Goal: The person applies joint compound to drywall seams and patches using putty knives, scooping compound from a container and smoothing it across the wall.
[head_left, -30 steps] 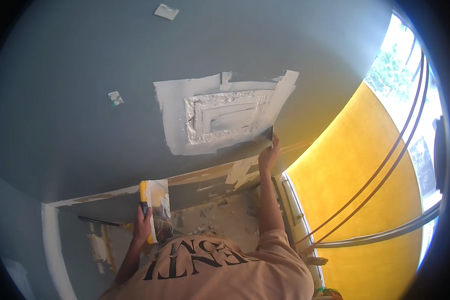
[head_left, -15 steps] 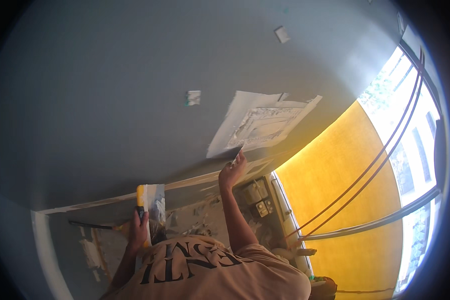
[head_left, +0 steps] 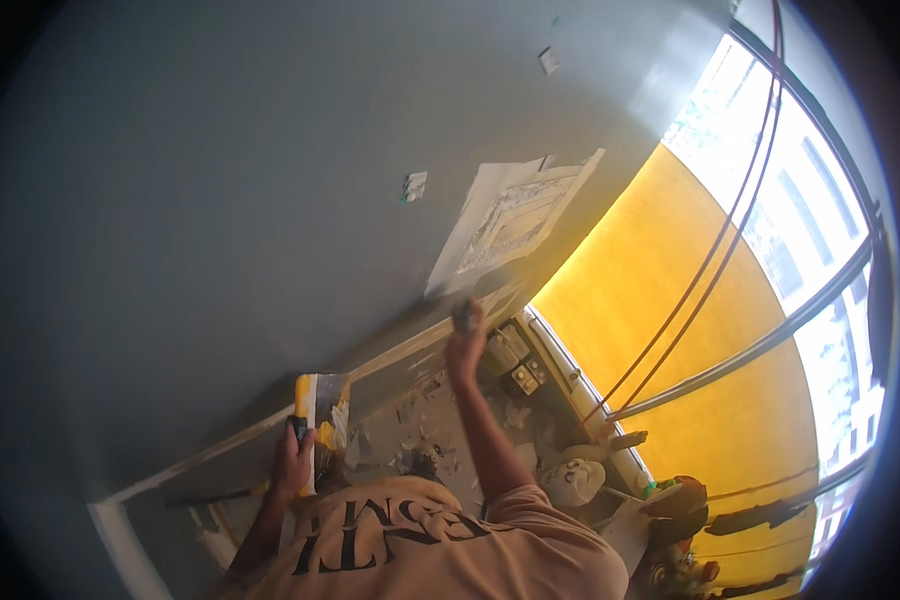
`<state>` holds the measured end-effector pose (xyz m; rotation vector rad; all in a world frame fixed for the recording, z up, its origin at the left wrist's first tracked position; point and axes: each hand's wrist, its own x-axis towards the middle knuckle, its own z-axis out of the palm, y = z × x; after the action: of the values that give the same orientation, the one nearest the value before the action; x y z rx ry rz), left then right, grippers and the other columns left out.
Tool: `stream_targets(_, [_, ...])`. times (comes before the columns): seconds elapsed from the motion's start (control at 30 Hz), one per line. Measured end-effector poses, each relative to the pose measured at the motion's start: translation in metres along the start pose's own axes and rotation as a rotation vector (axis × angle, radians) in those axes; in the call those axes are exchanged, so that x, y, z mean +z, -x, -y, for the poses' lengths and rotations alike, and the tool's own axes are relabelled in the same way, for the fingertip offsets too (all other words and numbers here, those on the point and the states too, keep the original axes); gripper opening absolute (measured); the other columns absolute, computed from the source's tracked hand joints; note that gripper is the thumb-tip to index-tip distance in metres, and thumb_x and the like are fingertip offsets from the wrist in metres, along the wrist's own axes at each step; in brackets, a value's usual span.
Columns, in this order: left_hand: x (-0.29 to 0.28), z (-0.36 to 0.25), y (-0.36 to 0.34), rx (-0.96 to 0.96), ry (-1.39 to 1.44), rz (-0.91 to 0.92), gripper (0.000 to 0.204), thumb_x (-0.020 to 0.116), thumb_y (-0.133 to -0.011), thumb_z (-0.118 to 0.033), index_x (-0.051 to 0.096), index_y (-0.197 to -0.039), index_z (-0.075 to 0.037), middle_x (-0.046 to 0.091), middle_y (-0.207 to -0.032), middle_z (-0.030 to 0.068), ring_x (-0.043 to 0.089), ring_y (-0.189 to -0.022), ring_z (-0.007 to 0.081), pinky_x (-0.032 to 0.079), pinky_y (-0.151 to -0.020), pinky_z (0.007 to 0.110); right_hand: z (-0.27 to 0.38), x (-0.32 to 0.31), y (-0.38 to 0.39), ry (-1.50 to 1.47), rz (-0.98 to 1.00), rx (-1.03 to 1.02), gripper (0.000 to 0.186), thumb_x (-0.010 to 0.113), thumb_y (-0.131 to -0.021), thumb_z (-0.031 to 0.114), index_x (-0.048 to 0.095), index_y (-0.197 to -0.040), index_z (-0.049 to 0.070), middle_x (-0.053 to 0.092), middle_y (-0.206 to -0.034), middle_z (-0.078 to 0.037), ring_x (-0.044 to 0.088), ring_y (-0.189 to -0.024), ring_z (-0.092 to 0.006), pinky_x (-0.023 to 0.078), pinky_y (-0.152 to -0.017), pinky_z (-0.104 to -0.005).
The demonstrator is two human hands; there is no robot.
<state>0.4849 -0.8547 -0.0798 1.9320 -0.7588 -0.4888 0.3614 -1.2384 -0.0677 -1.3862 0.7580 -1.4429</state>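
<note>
My left hand (head_left: 292, 462) is closed around the black and yellow handle of a wide scraper (head_left: 336, 405), held low in front of me. Its broad blade carries smears of pale filler. Farther right, my right hand (head_left: 464, 348) is raised and closed on a putty knife (head_left: 464, 314); its blade is smeared by motion. That hand is just below a white filled patch (head_left: 460, 235) on the grey wall (head_left: 220, 230), and I cannot tell whether the blade touches the wall. The patch has a rough, unevenly coated middle with a rectangular outline.
Two small white plates (head_left: 414, 187) are set in the wall. Debris litters the floor (head_left: 380, 430) below. A yellow panel (head_left: 660, 290), bright windows (head_left: 820, 190), reddish cables (head_left: 715, 250) and a metal rail (head_left: 740, 368) are on the right. A white bag (head_left: 573, 482) sits near my right arm.
My right hand with the putty knife has moved down from the patch's lower edge. The view has tilted and shifted, and the left hand still grips the wide scraper.
</note>
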Motion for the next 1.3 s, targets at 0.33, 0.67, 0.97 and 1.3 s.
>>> stream_targets(0.33, [-0.037,0.018,0.020,-0.052,0.073,-0.007,0.049,0.057,-0.104,-0.035,0.049,-0.135,0.003,0.069,-0.104,0.0250,0.069,-0.095,0.0416,0.052,-0.079,0.045,-0.050,-0.117,-0.232,0.242,-0.219,0.267,0.039,0.045,-0.081,-0.004,0.062,-0.116,-0.002,0.066,-0.098,-0.008,0.062,-0.084,-0.0182,0.050,-0.074,-0.0322])
stream_targets(0.67, [-0.055,0.036,0.030,-0.056,0.043,-0.021,0.047,0.056,-0.105,-0.032,0.049,-0.133,0.005,0.068,-0.101,0.0249,0.069,-0.092,0.0394,0.052,-0.078,0.043,-0.017,-0.074,-0.193,0.163,-0.121,0.278,0.032,0.051,-0.078,-0.002,0.065,-0.107,-0.004,0.067,-0.099,-0.008,0.063,-0.088,-0.0203,0.050,-0.077,-0.0315])
stream_targets(0.97, [-0.052,0.030,0.027,-0.149,0.082,0.095,0.051,0.055,-0.106,-0.035,0.046,-0.138,0.004,0.069,-0.105,0.0243,0.069,-0.097,0.0387,0.052,-0.081,0.043,-0.004,-0.057,-0.146,-0.071,0.026,0.158,0.036,0.055,-0.079,-0.003,0.064,-0.114,-0.005,0.069,-0.105,-0.010,0.063,-0.098,-0.0212,0.049,-0.089,-0.0319])
stream_targets(1.3, [-0.044,0.031,0.028,-0.132,0.094,0.109,0.053,0.055,-0.106,-0.042,0.051,-0.131,0.005,0.068,-0.103,0.0206,0.068,-0.096,0.0327,0.050,-0.083,0.042,0.055,0.020,-0.034,-0.002,0.062,0.160,0.051,0.055,-0.087,-0.004,0.052,-0.138,-0.002,0.066,-0.110,-0.009,0.061,-0.098,-0.0171,0.048,-0.087,-0.0282])
